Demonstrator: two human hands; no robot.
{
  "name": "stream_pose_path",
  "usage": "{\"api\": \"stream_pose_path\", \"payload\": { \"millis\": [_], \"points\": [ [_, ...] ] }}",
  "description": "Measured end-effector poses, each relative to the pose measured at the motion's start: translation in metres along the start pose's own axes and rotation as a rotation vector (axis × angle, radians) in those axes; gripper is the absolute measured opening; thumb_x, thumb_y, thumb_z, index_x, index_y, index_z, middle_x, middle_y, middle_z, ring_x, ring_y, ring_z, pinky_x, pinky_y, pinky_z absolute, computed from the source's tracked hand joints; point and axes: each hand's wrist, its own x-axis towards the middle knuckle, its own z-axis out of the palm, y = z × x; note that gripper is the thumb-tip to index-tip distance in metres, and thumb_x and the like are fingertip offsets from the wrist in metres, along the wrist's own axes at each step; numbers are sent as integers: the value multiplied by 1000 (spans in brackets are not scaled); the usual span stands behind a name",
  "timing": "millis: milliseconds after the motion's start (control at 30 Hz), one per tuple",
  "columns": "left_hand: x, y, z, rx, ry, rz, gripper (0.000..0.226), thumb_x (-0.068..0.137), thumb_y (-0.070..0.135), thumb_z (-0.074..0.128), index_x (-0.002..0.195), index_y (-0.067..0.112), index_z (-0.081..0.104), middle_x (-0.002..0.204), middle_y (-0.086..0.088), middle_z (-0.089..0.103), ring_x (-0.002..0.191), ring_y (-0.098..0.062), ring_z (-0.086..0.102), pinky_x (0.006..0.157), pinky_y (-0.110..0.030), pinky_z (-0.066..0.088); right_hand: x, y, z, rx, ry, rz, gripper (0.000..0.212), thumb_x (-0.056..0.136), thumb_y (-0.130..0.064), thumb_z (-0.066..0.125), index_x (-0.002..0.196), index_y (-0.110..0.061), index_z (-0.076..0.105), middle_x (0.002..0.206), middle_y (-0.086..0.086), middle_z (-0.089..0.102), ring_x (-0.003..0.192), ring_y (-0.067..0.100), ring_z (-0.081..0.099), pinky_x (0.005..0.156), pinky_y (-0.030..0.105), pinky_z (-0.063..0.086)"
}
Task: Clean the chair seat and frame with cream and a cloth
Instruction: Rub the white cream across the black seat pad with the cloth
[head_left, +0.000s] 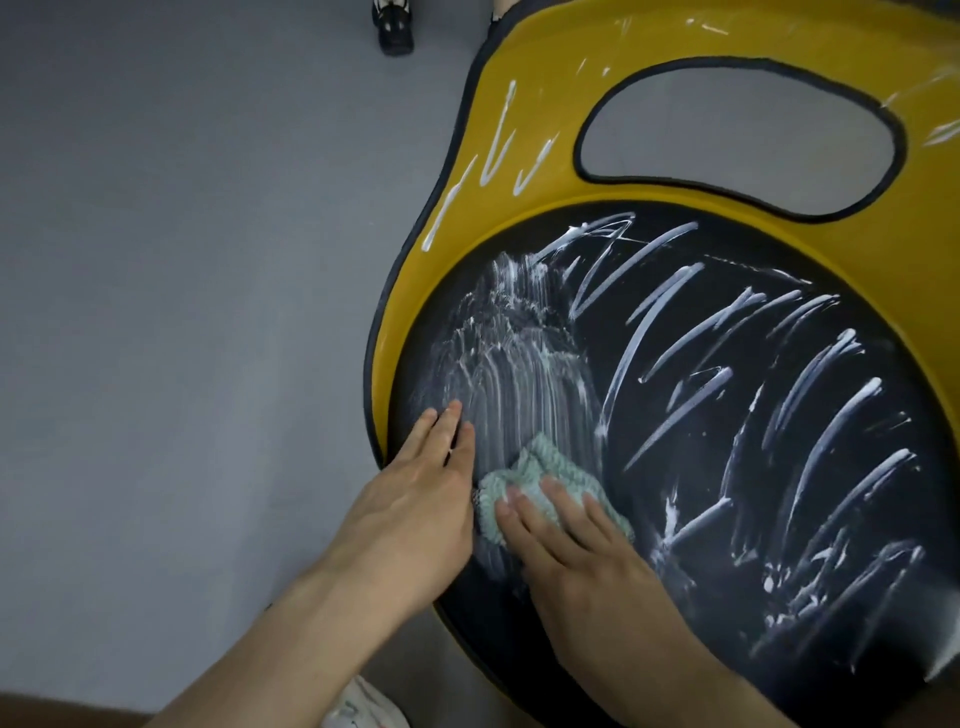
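Both hands are flat out here, not gripping anything. The left hand (415, 509) rests with straight fingers on the black seat (727, 493), right by its left edge. The right hand (576, 561) presses the pale green cloth (550, 467) onto the seat just beside it. Above the cloth the cream (519, 374) is smeared into a wide streaky patch, while the rest of the seat has separate white lines. There are a few lines on the yellow frame (675, 31) too. Grey floor (182, 260) underneath, with a white shoe (363, 706) at the bottom
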Motion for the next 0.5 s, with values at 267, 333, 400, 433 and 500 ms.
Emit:
{"api": "stream_pose_path", "payload": {
  "millis": [267, 333, 400, 433, 500],
  "points": [
    [39, 9, -15, 13, 40, -9, 63, 109, 29, 31, 160, 14, -3, 166, -2, -18, 154, -16, -12, 123, -25, -5, 177, 72, -65, 17, -5, 171, 60, 101, -25, 33, 157, -14, 14, 165, 4, 13, 151, 32, 4, 121, 53, 9],
    [43, 11, -19, 21, 44, -8, 62, 109, 32, 30, 161, 13, 1, 167, -3, -16, 154, -17, -11, 123, -25, -5, 185, 74, -67, 21, 7, 178, 59, 102, -29, 29, 157, -15, 13, 165, 3, 10, 151, 30, 1, 120, 50, 5],
    [48, 13, -24, 35, 44, -6, 63, 109, 33, 31, 161, 13, 1, 167, -4, -14, 154, -17, -9, 123, -26, -4, 154, 69, -57, 27, 4, 152, 62, 98, -36, 18, 156, -15, 18, 164, 4, 14, 151, 31, 3, 120, 50, 6],
    [50, 13, -27, 42, 38, -7, 64, 109, 34, 32, 161, 14, 1, 167, -4, -13, 155, -17, -8, 123, -26, -3, 131, 65, -50, 27, -2, 141, 68, 93, -39, 12, 156, -14, 21, 163, 5, 18, 151, 31, 6, 120, 51, 8],
    [52, 11, -31, 44, 23, -12, 66, 108, 35, 34, 161, 16, 1, 168, -2, -13, 154, -16, -8, 124, -27, -2, 85, 60, -37, 14, 14, 142, 72, 89, -39, 14, 153, -12, 31, 159, 7, 31, 149, 32, 18, 120, 52, 18]
  ]
}}
